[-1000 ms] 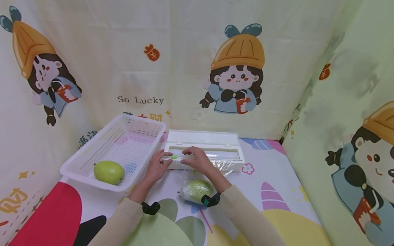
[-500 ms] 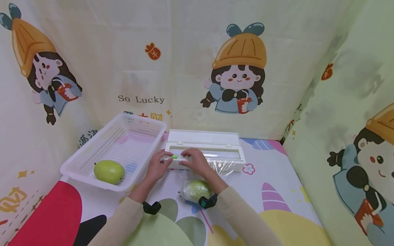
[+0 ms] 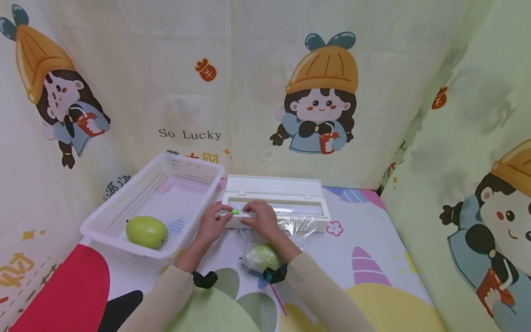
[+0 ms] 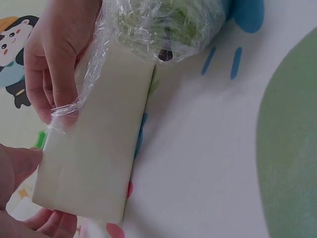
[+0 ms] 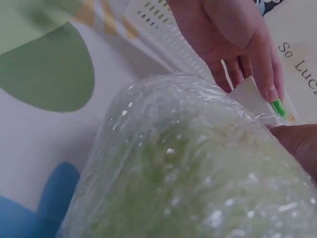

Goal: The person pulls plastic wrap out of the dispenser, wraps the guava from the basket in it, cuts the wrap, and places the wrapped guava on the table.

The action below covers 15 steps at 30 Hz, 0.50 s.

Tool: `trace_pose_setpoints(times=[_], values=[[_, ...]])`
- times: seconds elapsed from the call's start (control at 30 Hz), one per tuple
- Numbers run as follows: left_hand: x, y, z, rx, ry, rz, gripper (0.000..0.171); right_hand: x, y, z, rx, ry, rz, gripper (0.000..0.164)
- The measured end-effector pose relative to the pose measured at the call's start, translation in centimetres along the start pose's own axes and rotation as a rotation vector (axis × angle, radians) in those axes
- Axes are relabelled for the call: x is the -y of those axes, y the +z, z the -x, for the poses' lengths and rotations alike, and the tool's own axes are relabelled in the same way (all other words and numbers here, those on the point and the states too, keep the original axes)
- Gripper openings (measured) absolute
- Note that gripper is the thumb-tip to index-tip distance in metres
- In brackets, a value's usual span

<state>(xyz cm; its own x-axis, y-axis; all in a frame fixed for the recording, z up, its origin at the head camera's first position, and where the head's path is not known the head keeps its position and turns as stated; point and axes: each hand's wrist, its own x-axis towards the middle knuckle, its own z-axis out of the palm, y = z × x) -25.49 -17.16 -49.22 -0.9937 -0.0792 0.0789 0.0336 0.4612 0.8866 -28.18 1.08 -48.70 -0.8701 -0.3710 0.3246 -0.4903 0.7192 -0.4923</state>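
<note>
A white cling film box (image 3: pixel 313 224) lies with its lid folded back, a green slider (image 3: pixel 235 211) on its front rail. My left hand (image 3: pixel 211 223) grips the box's left end, thumb beside the slider in the left wrist view. Just right of the slider, my right hand (image 3: pixel 263 220) pinches the cling film (image 4: pixel 69 109) at the rail with curled fingers. The film stretches down from the box to a wrapped green mango (image 3: pixel 262 257), which lies under my right wrist and fills much of the right wrist view.
A white perforated basket (image 3: pixel 178 193) stands left of the box, with one unwrapped green mango (image 3: pixel 146 232) in it. A patterned cloth (image 3: pixel 323 272) covers the table. Cartoon-printed curtains (image 3: pixel 249 106) enclose the back and sides.
My right hand has shifted slightly left along the rail towards the slider, its wrist swinging left over the wrapped mango. My left hand stays on the box's left end.
</note>
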Motion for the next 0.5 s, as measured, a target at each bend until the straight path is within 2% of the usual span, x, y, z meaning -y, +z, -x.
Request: trace_pose_setpoints(times=[0.5], values=[[0.10,0.27,-0.48,-0.019,-0.024,0.052,0.023,0.22,0.04,0.20,-0.011,0.013,0.018,0.026]])
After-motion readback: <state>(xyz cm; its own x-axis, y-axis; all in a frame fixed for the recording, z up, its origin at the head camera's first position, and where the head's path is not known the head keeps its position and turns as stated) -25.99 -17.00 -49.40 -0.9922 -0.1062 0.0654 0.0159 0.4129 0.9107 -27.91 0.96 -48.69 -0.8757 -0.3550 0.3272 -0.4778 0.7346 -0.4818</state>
